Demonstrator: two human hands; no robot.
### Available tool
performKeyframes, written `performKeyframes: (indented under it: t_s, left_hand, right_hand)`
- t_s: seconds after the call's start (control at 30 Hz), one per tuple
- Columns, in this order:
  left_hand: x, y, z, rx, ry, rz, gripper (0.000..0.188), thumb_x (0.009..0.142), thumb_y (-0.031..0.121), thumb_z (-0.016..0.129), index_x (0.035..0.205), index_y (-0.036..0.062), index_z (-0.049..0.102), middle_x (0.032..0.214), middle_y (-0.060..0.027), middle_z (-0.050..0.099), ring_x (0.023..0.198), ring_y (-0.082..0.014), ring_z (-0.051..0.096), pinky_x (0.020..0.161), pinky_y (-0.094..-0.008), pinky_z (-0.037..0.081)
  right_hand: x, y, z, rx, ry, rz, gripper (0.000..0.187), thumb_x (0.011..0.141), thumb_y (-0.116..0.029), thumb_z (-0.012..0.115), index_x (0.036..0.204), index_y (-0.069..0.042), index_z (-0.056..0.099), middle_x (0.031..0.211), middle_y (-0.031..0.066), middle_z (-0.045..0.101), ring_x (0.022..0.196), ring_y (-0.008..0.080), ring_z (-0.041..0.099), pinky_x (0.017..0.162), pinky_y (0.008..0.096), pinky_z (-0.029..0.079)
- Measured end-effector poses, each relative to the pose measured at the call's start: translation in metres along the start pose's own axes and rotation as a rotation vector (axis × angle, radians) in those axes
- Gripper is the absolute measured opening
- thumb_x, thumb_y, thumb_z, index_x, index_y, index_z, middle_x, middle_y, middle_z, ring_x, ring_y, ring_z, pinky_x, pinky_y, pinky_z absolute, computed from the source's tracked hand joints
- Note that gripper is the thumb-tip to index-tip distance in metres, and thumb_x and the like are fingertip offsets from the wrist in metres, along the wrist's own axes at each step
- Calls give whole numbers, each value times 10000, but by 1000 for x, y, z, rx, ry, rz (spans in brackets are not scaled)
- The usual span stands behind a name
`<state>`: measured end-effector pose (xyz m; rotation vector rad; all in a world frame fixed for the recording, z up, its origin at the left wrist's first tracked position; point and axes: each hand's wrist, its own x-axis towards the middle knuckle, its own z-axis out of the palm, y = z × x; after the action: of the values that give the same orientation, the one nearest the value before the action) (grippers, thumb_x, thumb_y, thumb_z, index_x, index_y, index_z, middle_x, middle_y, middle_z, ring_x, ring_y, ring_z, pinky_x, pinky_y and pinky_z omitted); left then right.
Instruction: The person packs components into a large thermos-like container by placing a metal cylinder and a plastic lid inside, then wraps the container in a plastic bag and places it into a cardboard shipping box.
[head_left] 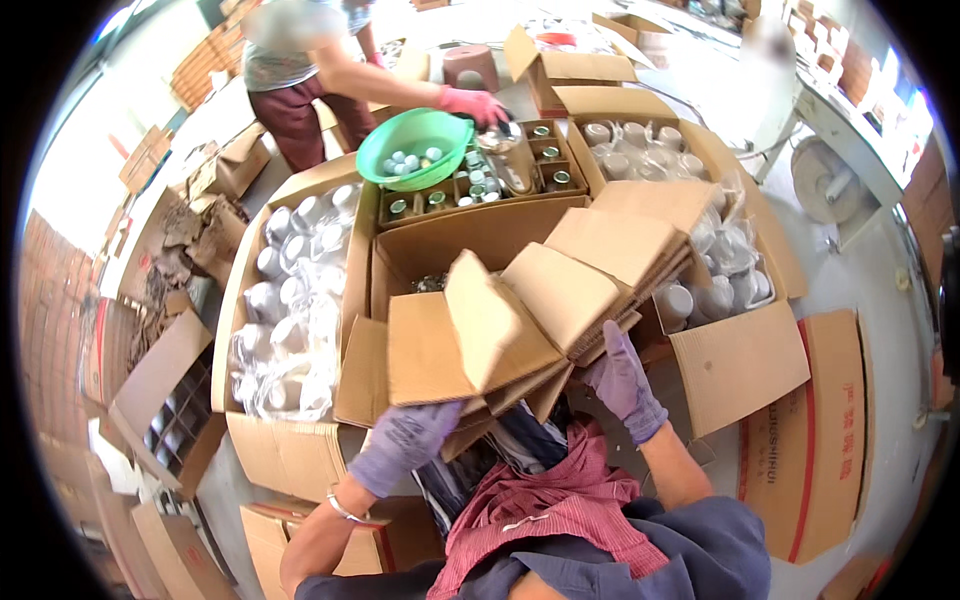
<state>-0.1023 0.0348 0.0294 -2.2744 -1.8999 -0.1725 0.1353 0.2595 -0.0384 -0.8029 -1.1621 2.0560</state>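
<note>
Before me I hold a bundle of folded brown cardboard dividers (565,285), their panels fanned out at different angles. My left hand (408,440), in a purple work glove, is closed on the bundle's lower left edge, its fingers partly hidden beneath the cardboard. On the opposite side my right hand (624,382), gloved alike, grips the lower right edge, the thumb side up. Behind and partly under the dividers stands an open carton (470,245); a little of its dark contents shows, too small to make out.
Cartons of plastic-wrapped white cups (290,300) flank me left and right (715,298). Beyond, a green basin (413,150) rests on a divided carton of glass jars (560,180). A co-worker's pink-gloved hand (475,104) reaches over it. A flattened carton (810,440) lies right.
</note>
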Motion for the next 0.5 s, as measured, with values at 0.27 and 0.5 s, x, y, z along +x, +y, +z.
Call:
performKeyframes:
  t_s: [0.27,0.5]
  left_hand:
    - [-41,74,2,-168,298,-504,549,826,350,690,1219,-6,546,1071,-225,583,996,-372,569,851,-438,475]
    - [-119,55,-2,-866,1207,-1175,274,920,72,624,1176,-5,563,828,-42,634,781,-95,586,691,-312,501]
  right_hand:
    - [-41,-27,84,-122,125,-431,496,996,-203,499,1383,57,331,1192,171,590,1030,248,631,755,367,581]
    - [-91,-77,328,-634,-826,-975,481,961,-72,544,1416,26,423,1345,162,555,933,207,681,756,274,551]
